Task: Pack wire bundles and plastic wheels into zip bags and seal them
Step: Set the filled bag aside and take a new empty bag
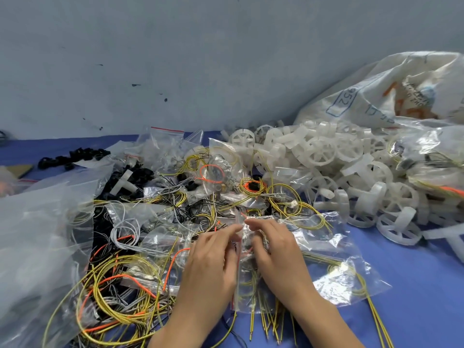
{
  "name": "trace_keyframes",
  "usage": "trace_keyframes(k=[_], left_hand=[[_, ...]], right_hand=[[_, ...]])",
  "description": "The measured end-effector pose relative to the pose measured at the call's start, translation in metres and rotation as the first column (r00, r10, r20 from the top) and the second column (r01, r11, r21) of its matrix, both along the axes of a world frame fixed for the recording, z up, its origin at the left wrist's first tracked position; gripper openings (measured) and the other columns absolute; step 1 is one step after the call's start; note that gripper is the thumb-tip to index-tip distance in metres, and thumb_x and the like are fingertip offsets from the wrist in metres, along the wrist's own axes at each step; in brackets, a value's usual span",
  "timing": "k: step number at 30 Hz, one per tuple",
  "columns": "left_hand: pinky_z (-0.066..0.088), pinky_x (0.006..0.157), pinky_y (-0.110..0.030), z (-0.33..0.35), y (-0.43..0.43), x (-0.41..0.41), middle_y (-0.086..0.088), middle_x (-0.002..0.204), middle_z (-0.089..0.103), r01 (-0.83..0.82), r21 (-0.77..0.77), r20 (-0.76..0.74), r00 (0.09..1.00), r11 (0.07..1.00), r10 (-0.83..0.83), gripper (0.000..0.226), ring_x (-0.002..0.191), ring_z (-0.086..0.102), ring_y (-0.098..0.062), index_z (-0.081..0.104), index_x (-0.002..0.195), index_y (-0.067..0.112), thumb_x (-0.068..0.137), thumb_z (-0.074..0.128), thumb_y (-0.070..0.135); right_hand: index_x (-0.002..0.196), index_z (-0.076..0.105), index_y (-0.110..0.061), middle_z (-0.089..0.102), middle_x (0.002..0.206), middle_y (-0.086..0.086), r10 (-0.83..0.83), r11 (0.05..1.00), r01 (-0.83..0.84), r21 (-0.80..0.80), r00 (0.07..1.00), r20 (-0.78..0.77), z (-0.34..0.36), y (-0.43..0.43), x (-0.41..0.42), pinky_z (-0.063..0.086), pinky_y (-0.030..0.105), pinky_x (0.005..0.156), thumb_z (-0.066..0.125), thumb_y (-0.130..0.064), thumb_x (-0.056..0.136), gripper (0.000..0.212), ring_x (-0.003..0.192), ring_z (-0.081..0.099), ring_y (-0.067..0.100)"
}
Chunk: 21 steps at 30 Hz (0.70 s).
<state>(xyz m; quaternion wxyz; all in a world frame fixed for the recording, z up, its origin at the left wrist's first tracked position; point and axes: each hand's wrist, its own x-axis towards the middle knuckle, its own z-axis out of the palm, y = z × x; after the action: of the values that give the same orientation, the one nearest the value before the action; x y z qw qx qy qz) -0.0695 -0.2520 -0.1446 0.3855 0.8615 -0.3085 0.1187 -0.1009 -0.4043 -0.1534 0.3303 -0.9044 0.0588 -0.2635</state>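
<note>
My left hand [211, 259] and my right hand [273, 249] meet at the table's middle and pinch a small clear zip bag [247, 280] between them, at its red-striped edge. Yellow wires show inside the bag and stick out below it toward me. A tangle of yellow, orange, grey and black wire bundles [120, 292] lies to the left of my hands. A heap of white plastic wheels [339, 172] covers the table at the right. More clear zip bags [334, 267], some holding wires, lie under and around my hands.
A large white sack [391, 96] lies at the far right against the grey wall. Big clear plastic bags [37, 234] cover the left side. Small black parts [75, 156] lie at the back left. Blue table surface [414, 310] shows at the lower right.
</note>
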Motion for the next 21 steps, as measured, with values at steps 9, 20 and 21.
trace_keyframes(k=[9,20,21], left_hand=[[0.039,0.097,-0.026,-0.001,0.000,0.002,0.027,0.108,0.052,-0.012,0.068,-0.010,1.000,0.998,0.013,0.035,0.109,0.043,0.004,0.046,0.129,0.042,0.095,0.041,0.051],[0.035,0.095,-0.024,-0.006,0.000,0.004,0.028,0.104,0.050,-0.005,0.021,-0.094,0.996,1.000,0.007,0.035,0.103,0.039,0.004,0.037,0.131,0.048,0.100,0.039,0.033],[0.037,0.095,-0.025,-0.006,0.000,0.005,0.026,0.107,0.054,-0.001,-0.012,-0.119,0.993,1.000,-0.001,0.034,0.106,0.042,0.002,0.037,0.131,0.050,0.100,0.037,0.034]], right_hand=[[0.116,0.065,-0.031,0.064,0.087,-0.021,0.048,0.993,-0.049,0.107,0.999,0.016,0.000,0.004,0.001,0.041,0.011,0.068,0.054,-0.033,0.099,0.021,0.080,0.058,0.000],[0.113,0.064,-0.038,0.066,0.081,-0.013,0.019,0.988,-0.010,0.152,0.998,-0.062,-0.003,0.011,0.002,0.051,0.030,0.073,0.055,-0.050,0.092,0.025,0.081,0.060,0.003],[0.110,0.066,-0.037,0.068,0.082,-0.013,0.029,0.982,-0.018,0.186,0.998,-0.056,-0.002,0.011,0.001,0.051,0.027,0.072,0.057,-0.046,0.093,0.021,0.080,0.062,0.003]])
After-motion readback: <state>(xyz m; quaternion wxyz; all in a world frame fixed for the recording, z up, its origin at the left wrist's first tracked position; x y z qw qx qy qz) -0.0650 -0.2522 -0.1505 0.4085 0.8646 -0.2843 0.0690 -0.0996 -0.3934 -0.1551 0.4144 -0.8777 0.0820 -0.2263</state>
